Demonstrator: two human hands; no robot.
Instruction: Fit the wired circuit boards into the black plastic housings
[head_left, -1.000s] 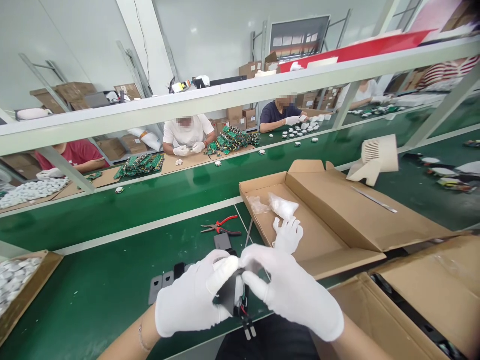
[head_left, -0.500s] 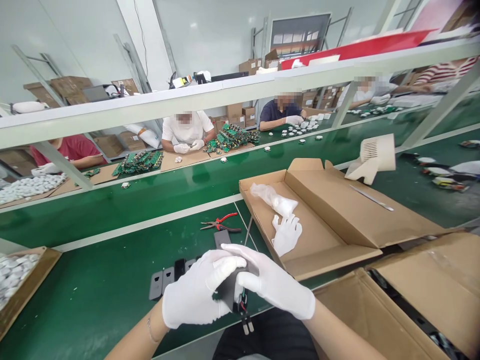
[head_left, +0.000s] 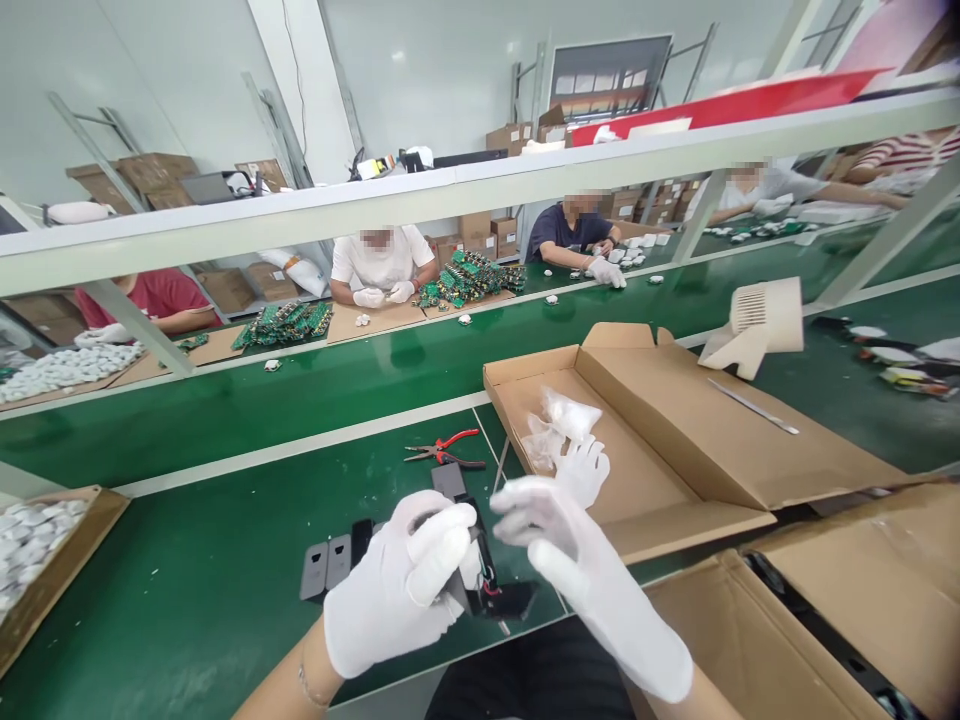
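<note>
My left hand [head_left: 409,580], in a white glove, is wrapped round a dark device housing [head_left: 484,560] with red wires showing along its open side. A black flap-like part [head_left: 517,602] sticks out at the lower end of the housing, slightly blurred. Just to the right, my right hand [head_left: 574,570], gloved too, is apart from the housing with its fingers spread and slightly smeared. Several grey-black covers [head_left: 327,568] lie in a row on the green table left of my left hand, which hides part of the row. Beyond the hands is another dark cover [head_left: 448,481].
Red-handled pliers [head_left: 445,450] lie behind the covers. An open cardboard box [head_left: 660,490] holds a loose white glove [head_left: 583,470] and a plastic bag [head_left: 571,415]. A beige fan-like device [head_left: 765,322] stands behind it. Co-workers sit across the green conveyor [head_left: 360,385].
My right hand has let go of the housing and moved right, its fingers opening. The housing has turned in my left hand, showing its open side. A co-worker's gloved hand has reached toward the conveyor.
</note>
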